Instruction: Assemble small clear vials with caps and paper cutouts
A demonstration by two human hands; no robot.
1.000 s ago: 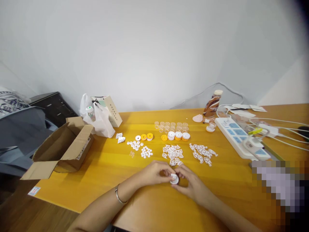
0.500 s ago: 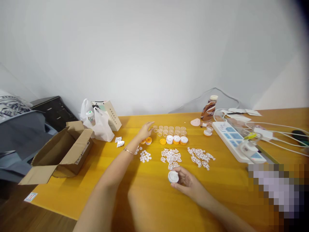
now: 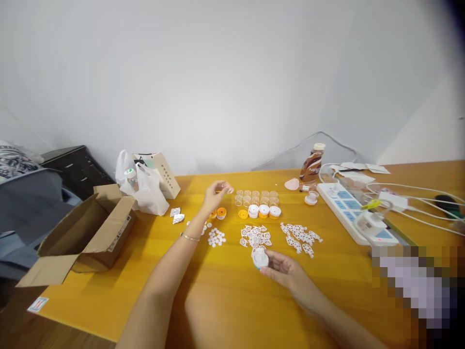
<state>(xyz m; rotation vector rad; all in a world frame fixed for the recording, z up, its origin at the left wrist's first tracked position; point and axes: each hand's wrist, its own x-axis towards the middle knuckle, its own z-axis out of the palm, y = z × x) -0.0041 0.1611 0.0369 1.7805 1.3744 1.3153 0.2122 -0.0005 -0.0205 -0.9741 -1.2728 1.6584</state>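
Observation:
My right hand (image 3: 281, 270) holds a small round white cap (image 3: 260, 258) just above the yellow table (image 3: 232, 300), near a pile of white lattice pieces (image 3: 255, 234). My left hand (image 3: 215, 194) is stretched out over the table and pinches a small clear cup (image 3: 230, 190) at the left end of a group of clear cups (image 3: 258, 197). A thin bracelet sits on my left wrist. In front of the cups stand white and orange caps (image 3: 263, 211), with small white discs (image 3: 216, 237) to the left.
An open cardboard box (image 3: 85, 232) lies at the table's left edge, with a white plastic bag (image 3: 143, 191) and a carton behind it. A brown drink bottle (image 3: 311, 163), a power strip (image 3: 358, 213) and cables are at the right. More lattice pieces (image 3: 300, 234) lie beside the pile.
My left hand left the white cap, reached out to the clear cups and picked one up. My right hand kept the cap and lifted it slightly.

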